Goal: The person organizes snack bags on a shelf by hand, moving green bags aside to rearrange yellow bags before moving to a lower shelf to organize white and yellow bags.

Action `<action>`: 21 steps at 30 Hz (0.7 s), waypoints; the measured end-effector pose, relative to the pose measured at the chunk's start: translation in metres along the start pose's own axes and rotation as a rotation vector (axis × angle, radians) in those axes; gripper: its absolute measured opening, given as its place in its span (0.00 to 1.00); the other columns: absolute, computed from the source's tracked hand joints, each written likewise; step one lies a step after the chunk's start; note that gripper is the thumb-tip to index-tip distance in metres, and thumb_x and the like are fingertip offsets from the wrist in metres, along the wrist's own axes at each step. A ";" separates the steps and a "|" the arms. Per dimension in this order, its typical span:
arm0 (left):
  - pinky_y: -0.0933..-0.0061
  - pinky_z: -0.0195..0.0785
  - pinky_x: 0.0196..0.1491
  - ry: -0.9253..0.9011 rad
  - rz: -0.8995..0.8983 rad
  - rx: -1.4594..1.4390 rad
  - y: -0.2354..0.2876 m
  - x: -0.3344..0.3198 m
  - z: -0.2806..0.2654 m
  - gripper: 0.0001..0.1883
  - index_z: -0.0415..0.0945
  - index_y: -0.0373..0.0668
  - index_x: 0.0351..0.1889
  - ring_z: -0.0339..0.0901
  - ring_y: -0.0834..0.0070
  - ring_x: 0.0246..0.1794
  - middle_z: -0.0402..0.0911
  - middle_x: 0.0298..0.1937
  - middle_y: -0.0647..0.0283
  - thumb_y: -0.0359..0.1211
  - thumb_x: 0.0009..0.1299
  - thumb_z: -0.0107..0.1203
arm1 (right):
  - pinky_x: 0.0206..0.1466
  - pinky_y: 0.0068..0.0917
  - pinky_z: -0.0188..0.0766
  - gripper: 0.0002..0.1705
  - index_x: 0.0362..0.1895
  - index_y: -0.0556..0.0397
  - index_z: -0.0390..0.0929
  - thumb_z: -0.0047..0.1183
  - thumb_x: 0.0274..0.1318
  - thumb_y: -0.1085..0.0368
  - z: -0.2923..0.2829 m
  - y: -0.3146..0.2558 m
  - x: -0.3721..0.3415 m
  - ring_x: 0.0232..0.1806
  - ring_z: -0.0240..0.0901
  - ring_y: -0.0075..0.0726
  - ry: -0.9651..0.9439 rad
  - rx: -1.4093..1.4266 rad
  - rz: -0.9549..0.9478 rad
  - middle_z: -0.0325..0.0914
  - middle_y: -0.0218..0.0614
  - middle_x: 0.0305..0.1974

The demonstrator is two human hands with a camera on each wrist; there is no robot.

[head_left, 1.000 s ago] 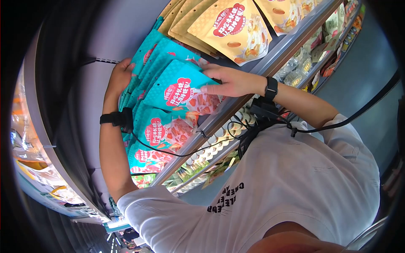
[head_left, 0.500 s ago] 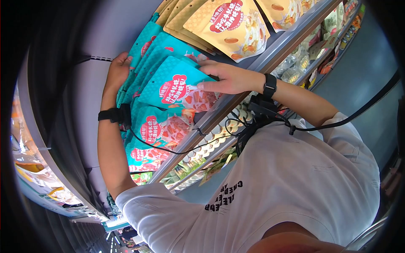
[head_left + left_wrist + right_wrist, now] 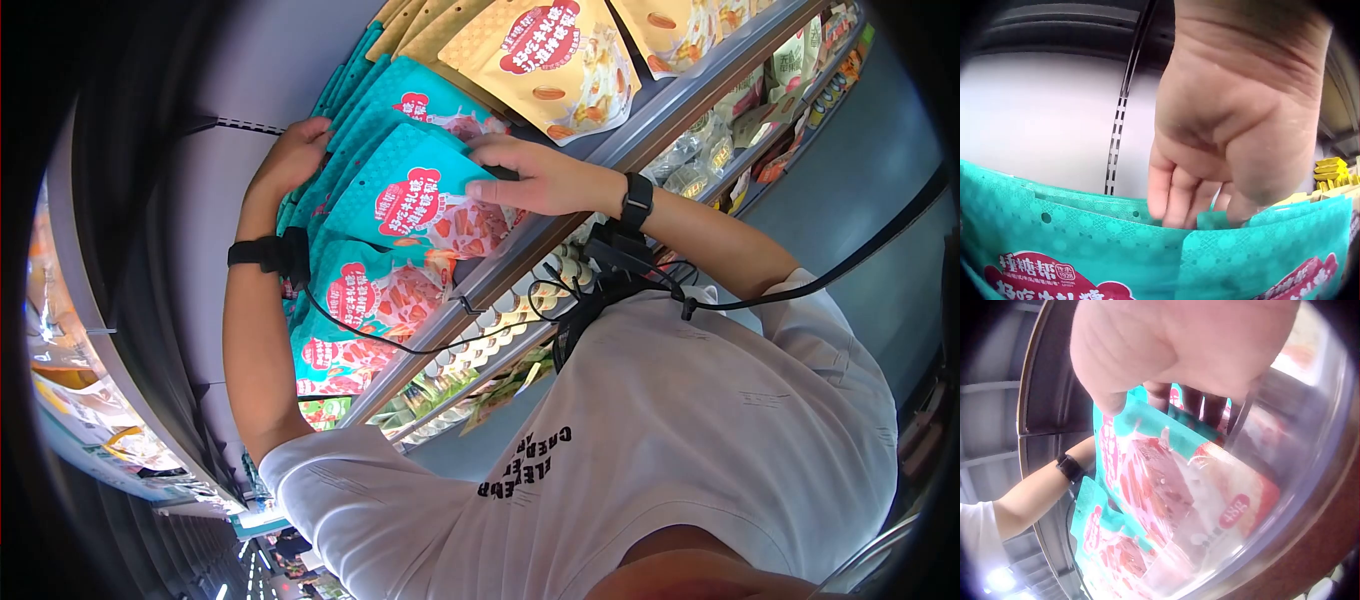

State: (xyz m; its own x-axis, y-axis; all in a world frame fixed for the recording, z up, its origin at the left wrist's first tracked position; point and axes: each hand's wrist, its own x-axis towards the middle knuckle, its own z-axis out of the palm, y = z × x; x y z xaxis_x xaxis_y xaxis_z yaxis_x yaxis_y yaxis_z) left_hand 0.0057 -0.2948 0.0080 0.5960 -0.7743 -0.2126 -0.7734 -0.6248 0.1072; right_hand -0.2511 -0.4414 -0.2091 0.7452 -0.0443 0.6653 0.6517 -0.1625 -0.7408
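Teal candy pouches (image 3: pixel 385 205) with red labels and pink-and-white pieces stand in a row on the shelf. My right hand (image 3: pixel 545 178) holds the front pouch (image 3: pixel 1154 481) by its side edge, thumb on the printed face and fingers behind it. At the back of the row, my left hand (image 3: pixel 292 160) pinches the top edge of a teal pouch (image 3: pixel 1213 220) between fingers and thumb. Those fingertips are partly hidden behind the pouch tops in the left wrist view. Another teal pouch (image 3: pixel 375 295) leans beside the front one.
Yellow pouches (image 3: pixel 545 65) with almonds printed on them stand beside the teal row. The shelf has a clear front lip (image 3: pixel 1310 506). A slotted upright (image 3: pixel 1115 140) runs up the back panel. A cable (image 3: pixel 400 345) hangs across the teal pouches from my left wrist.
My left hand has shifted slightly toward the yellow pouches along the back of the row. More of the pouch behind the front one shows. My right hand keeps its hold.
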 end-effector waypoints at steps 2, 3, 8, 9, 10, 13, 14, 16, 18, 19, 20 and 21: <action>0.76 0.68 0.42 0.112 0.055 -0.048 0.005 -0.007 -0.002 0.13 0.76 0.38 0.49 0.73 0.80 0.35 0.80 0.37 0.65 0.35 0.73 0.50 | 0.54 0.31 0.67 0.20 0.48 0.59 0.74 0.51 0.64 0.54 -0.001 0.004 0.001 0.51 0.68 0.36 0.038 -0.004 -0.052 0.70 0.40 0.46; 0.76 0.68 0.45 0.221 0.110 -0.097 0.009 -0.012 -0.003 0.14 0.76 0.38 0.50 0.74 0.79 0.37 0.80 0.38 0.64 0.35 0.72 0.51 | 0.54 0.31 0.66 0.19 0.47 0.59 0.74 0.52 0.64 0.55 -0.001 0.004 0.001 0.51 0.68 0.36 0.054 0.030 -0.017 0.70 0.39 0.46; 0.77 0.67 0.48 0.209 0.125 -0.184 0.035 -0.031 -0.019 0.13 0.77 0.36 0.47 0.76 0.78 0.41 0.81 0.39 0.62 0.35 0.71 0.53 | 0.54 0.31 0.64 0.18 0.46 0.58 0.74 0.52 0.64 0.55 0.000 0.001 0.000 0.50 0.68 0.36 0.075 -0.006 -0.050 0.71 0.38 0.44; 0.76 0.67 0.47 0.222 0.146 -0.162 0.040 -0.037 -0.021 0.13 0.77 0.36 0.47 0.76 0.78 0.41 0.81 0.39 0.62 0.35 0.71 0.53 | 0.57 0.32 0.61 0.15 0.46 0.57 0.73 0.51 0.65 0.58 -0.001 -0.001 0.000 0.52 0.66 0.37 0.077 0.001 -0.043 0.70 0.39 0.46; 0.76 0.67 0.47 0.225 0.147 -0.164 0.047 -0.045 -0.023 0.13 0.77 0.36 0.47 0.76 0.78 0.41 0.81 0.39 0.62 0.35 0.71 0.53 | 0.60 0.34 0.58 0.13 0.45 0.57 0.72 0.50 0.65 0.60 -0.002 -0.003 -0.001 0.54 0.64 0.37 0.078 0.007 -0.037 0.70 0.39 0.48; 0.76 0.67 0.47 0.333 0.185 -0.120 0.072 -0.082 -0.025 0.13 0.76 0.35 0.48 0.76 0.78 0.40 0.81 0.40 0.62 0.34 0.71 0.53 | 0.60 0.33 0.59 0.13 0.48 0.57 0.71 0.51 0.64 0.62 -0.003 -0.007 -0.002 0.54 0.64 0.37 0.099 -0.085 -0.109 0.69 0.39 0.49; 0.75 0.67 0.47 0.390 0.201 -0.108 0.083 -0.100 -0.021 0.13 0.76 0.34 0.48 0.76 0.78 0.40 0.81 0.40 0.62 0.34 0.71 0.52 | 0.60 0.33 0.59 0.13 0.48 0.57 0.71 0.51 0.64 0.62 -0.004 -0.012 -0.002 0.54 0.64 0.37 0.095 -0.092 -0.119 0.69 0.39 0.49; 0.74 0.67 0.48 0.494 0.237 -0.049 0.103 -0.135 -0.013 0.13 0.76 0.33 0.49 0.76 0.76 0.41 0.81 0.41 0.60 0.32 0.71 0.52 | 0.59 0.31 0.60 0.15 0.51 0.56 0.70 0.51 0.63 0.64 -0.005 -0.020 -0.002 0.54 0.64 0.37 0.117 -0.099 -0.075 0.69 0.39 0.50; 0.73 0.68 0.49 0.610 0.252 0.006 0.120 -0.172 0.002 0.12 0.76 0.33 0.48 0.76 0.74 0.43 0.81 0.42 0.58 0.30 0.70 0.52 | 0.55 0.32 0.64 0.17 0.50 0.54 0.72 0.54 0.62 0.59 -0.006 -0.022 0.001 0.51 0.66 0.36 0.160 -0.107 -0.152 0.71 0.39 0.45; 0.73 0.68 0.50 0.674 0.245 0.016 0.127 -0.191 0.011 0.11 0.76 0.33 0.48 0.77 0.73 0.45 0.81 0.43 0.57 0.28 0.69 0.52 | 0.54 0.31 0.65 0.17 0.51 0.54 0.72 0.54 0.62 0.59 -0.007 -0.026 0.001 0.50 0.67 0.35 0.165 -0.062 -0.099 0.71 0.38 0.45; 0.72 0.67 0.53 0.709 0.242 0.018 0.128 -0.208 0.020 0.11 0.76 0.33 0.47 0.77 0.71 0.48 0.81 0.45 0.56 0.26 0.69 0.52 | 0.52 0.31 0.67 0.17 0.51 0.55 0.71 0.54 0.62 0.59 -0.009 -0.029 0.000 0.48 0.68 0.33 0.171 -0.017 -0.046 0.72 0.37 0.45; 0.69 0.66 0.56 0.740 0.230 -0.033 0.127 -0.225 0.033 0.11 0.77 0.33 0.48 0.77 0.69 0.50 0.81 0.47 0.55 0.27 0.69 0.52 | 0.49 0.27 0.69 0.20 0.54 0.56 0.69 0.53 0.63 0.59 -0.012 -0.030 -0.001 0.47 0.69 0.29 0.136 0.050 0.076 0.72 0.36 0.46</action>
State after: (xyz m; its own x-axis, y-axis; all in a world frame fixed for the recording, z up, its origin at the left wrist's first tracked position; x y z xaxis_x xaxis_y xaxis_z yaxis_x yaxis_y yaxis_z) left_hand -0.2338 -0.1963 0.0378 0.4190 -0.7432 0.5216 -0.8953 -0.4339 0.1010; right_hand -0.2730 -0.4483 -0.1858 0.7686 -0.1887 0.6113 0.6033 -0.1046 -0.7907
